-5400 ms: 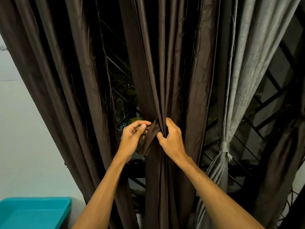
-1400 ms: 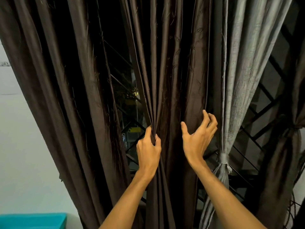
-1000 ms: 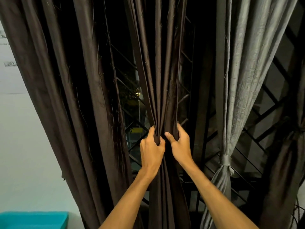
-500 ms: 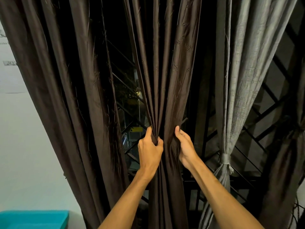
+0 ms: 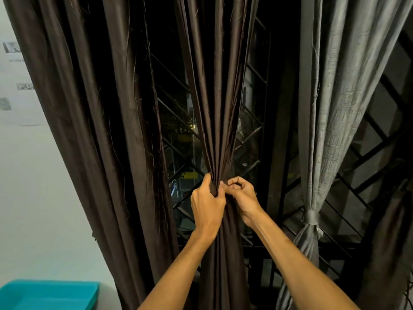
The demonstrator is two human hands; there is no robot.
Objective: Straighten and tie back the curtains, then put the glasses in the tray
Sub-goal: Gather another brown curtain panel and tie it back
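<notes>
A dark brown curtain panel is shown gathered into a narrow bunch at the centre of the view. The bunch is gripped by the left hand, whose fingers are wrapped around the fabric from the left, with the thumb raised along the folds. The right hand is held just beside it, touching the same bunch; its fingers are curled inward and pinched against the fabric at the gathering point. Above the hands the pleats are drawn tight and fan upward; below them the fabric hangs straight between the two forearms.

A wider brown curtain is seen hanging loose to the left, against a pale wall. To the right, a grey curtain is seen already gathered and bound by a grey tie. Behind the curtains, a dark window grille with diagonal bars is visible. A turquoise tray is seen at the lower left corner, well apart from the hands. No glasses can be made out in this view.
</notes>
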